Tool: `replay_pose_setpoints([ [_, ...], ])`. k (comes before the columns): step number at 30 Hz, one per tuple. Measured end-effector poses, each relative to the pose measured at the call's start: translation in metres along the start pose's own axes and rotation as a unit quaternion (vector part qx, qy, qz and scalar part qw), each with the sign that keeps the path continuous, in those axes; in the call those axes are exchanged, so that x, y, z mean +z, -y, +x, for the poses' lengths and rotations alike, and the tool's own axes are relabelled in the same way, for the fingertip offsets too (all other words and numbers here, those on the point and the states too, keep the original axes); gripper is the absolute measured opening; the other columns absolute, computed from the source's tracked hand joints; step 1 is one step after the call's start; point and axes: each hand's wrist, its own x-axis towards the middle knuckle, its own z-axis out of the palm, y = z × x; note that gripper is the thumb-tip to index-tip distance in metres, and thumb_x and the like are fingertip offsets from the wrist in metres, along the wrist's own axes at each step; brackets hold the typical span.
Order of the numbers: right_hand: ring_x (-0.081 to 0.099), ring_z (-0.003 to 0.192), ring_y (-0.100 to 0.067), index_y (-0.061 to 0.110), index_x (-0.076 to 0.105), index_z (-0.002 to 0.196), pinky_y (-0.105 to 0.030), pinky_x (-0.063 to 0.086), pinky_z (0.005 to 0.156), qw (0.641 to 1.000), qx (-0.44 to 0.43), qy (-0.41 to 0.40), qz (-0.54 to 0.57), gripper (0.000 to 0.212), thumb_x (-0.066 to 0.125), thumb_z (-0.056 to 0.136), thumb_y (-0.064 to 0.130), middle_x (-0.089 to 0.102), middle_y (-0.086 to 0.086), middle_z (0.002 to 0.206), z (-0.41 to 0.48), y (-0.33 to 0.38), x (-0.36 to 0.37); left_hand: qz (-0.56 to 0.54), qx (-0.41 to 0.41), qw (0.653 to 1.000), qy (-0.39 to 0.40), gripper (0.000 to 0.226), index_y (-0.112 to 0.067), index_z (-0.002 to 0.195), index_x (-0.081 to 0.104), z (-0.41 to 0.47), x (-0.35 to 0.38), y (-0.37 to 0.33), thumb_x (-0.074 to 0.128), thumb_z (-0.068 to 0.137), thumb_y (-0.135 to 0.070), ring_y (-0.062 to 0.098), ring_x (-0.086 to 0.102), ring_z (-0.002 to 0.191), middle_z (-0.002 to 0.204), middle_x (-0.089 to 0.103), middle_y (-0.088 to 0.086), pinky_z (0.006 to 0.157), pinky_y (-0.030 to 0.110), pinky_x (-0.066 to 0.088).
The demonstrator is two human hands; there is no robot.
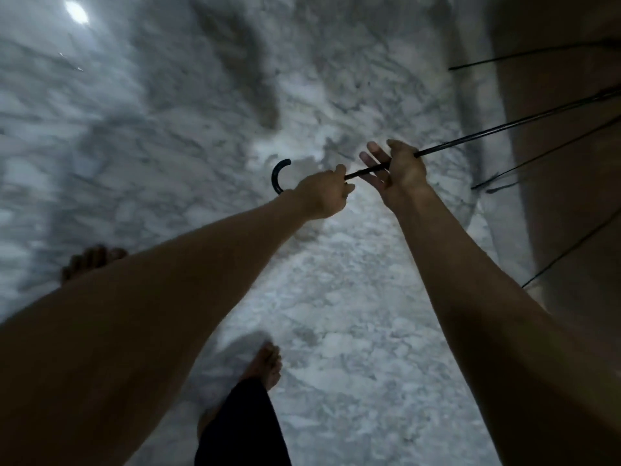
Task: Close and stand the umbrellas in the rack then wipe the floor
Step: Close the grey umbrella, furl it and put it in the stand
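Umbrella (470,137) gripped by both hands.
Shaft runs up-right from hook handle (274,178); left hand (322,195) clenched nearest handle, right hand (400,173) beyond.

Nothing here can be read. No lettering, label, brand mark or number shows on the black umbrella (274,176) in mid-frame, nor on the marble floor (168,129) around it. The picture is dim and motion-blurred, so any small print would be lost anyway.
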Motion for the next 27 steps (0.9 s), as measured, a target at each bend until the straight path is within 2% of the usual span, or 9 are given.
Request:
replay_pose_setpoints([
  [3, 0.07, 0.071, -0.021, 0.01, 0.048, 0.115, -0.038, 0.058, 0.071, 0.999, 0.02, 0.039, 0.026, 0.015, 0.038, 0.104, 0.014, 0.07, -0.008, 0.085, -0.06, 0.049, 0.0, 0.081, 0.017, 0.996, -0.045, 0.043, -0.003, 0.12, 0.041, -0.055, -0.056, -0.038, 0.032, 0.102, -0.041, 0.036, 0.061, 0.088, 0.099, 0.064, 0.019, 0.064, 0.033, 0.035],
  [6, 0.07, 0.079, -0.024, 0.008, 0.046, 0.118, -0.034, 0.059, 0.065, 0.994, 0.042, 0.08, 0.062, 0.016, 0.039, 0.104, 0.012, 0.068, -0.009, 0.086, -0.119, 0.097, -0.006, 0.171, 0.051, 0.979, -0.1, 0.042, -0.006, 0.111, 0.049, -0.107, -0.113, -0.09, 0.032, 0.102, -0.043, 0.038, 0.063, 0.081, 0.089, 0.067, 0.018, 0.063, 0.035, 0.039],
  [9, 0.067, 0.094, -0.027, 0.006, 0.046, 0.114, -0.036, 0.056, 0.079, 0.987, 0.062, 0.115, 0.093, 0.014, 0.037, 0.105, 0.011, 0.066, -0.01, 0.086, -0.177, 0.144, -0.014, 0.234, 0.081, 0.962, -0.111, 0.042, -0.006, 0.106, 0.055, -0.153, -0.169, -0.148, 0.031, 0.102, -0.04, 0.038, 0.064, 0.079, 0.087, 0.067, 0.018, 0.065, 0.034, 0.042],
  [11, 0.067, 0.08, -0.023, 0.006, 0.048, 0.102, -0.033, 0.055, 0.078, 0.982, 0.074, 0.133, 0.115, 0.013, 0.036, 0.105, 0.01, 0.065, -0.009, 0.077, -0.221, 0.178, -0.023, 0.258, 0.087, 0.956, -0.106, 0.042, -0.005, 0.1, 0.058, -0.181, -0.204, -0.187, 0.031, 0.102, -0.038, 0.037, 0.063, 0.077, 0.086, 0.066, 0.018, 0.063, 0.034, 0.041],
  [13, 0.068, 0.059, -0.02, 0.008, 0.048, 0.087, -0.031, 0.057, 0.063, 0.976, 0.076, 0.15, 0.14, 0.021, 0.037, 0.105, 0.01, 0.063, -0.007, 0.065, -0.259, 0.203, -0.038, 0.267, 0.093, 0.954, -0.096, 0.042, -0.007, 0.091, 0.058, -0.209, -0.234, -0.224, 0.031, 0.102, -0.038, 0.035, 0.06, 0.071, 0.084, 0.065, 0.017, 0.06, 0.033, 0.039],
  [16, 0.072, 0.063, -0.017, 0.011, 0.052, 0.088, -0.031, 0.06, 0.059, 0.97, 0.061, 0.183, 0.146, 0.017, 0.045, 0.103, 0.015, 0.068, -0.002, 0.063, -0.305, 0.231, -0.065, 0.28, 0.093, 0.95, -0.097, 0.045, -0.006, 0.088, 0.06, -0.242, -0.267, -0.272, 0.033, 0.101, -0.038, 0.034, 0.058, 0.069, 0.081, 0.064, 0.018, 0.058, 0.031, 0.036],
  [21, 0.071, 0.07, -0.013, 0.007, 0.056, 0.095, -0.034, 0.059, 0.08, 0.973, 0.007, 0.109, 0.206, 0.014, 0.045, 0.102, 0.012, 0.073, -0.003, 0.08, -0.385, 0.284, -0.142, 0.333, 0.151, 0.928, -0.068, 0.039, -0.007, 0.081, 0.061, -0.3, -0.316, -0.363, 0.042, 0.098, -0.037, 0.029, 0.055, 0.059, 0.069, 0.057, 0.011, 0.052, 0.031, 0.036],
  [24, 0.071, 0.076, -0.015, 0.004, 0.057, 0.093, -0.024, 0.056, 0.052, 0.965, -0.008, 0.045, 0.258, 0.018, 0.043, 0.103, 0.011, 0.067, -0.006, 0.094, -0.422, 0.297, -0.185, 0.436, 0.208, 0.875, -0.04, 0.043, -0.008, 0.065, 0.066, -0.326, -0.336, -0.397, 0.044, 0.094, -0.031, 0.03, 0.048, 0.043, 0.05, 0.05, 0.009, 0.041, 0.029, 0.033],
  [27, 0.074, 0.072, -0.018, -0.002, 0.056, 0.114, -0.026, 0.056, 0.051, 0.952, -0.021, -0.018, 0.304, 0.023, 0.041, 0.102, 0.01, 0.068, -0.01, 0.095, -0.461, 0.296, -0.226, 0.409, 0.23, 0.882, -0.039, 0.047, -0.012, 0.071, 0.064, -0.353, -0.35, -0.447, 0.04, 0.095, -0.044, 0.028, 0.054, 0.058, 0.057, 0.053, 0.004, 0.052, 0.028, 0.031],
])
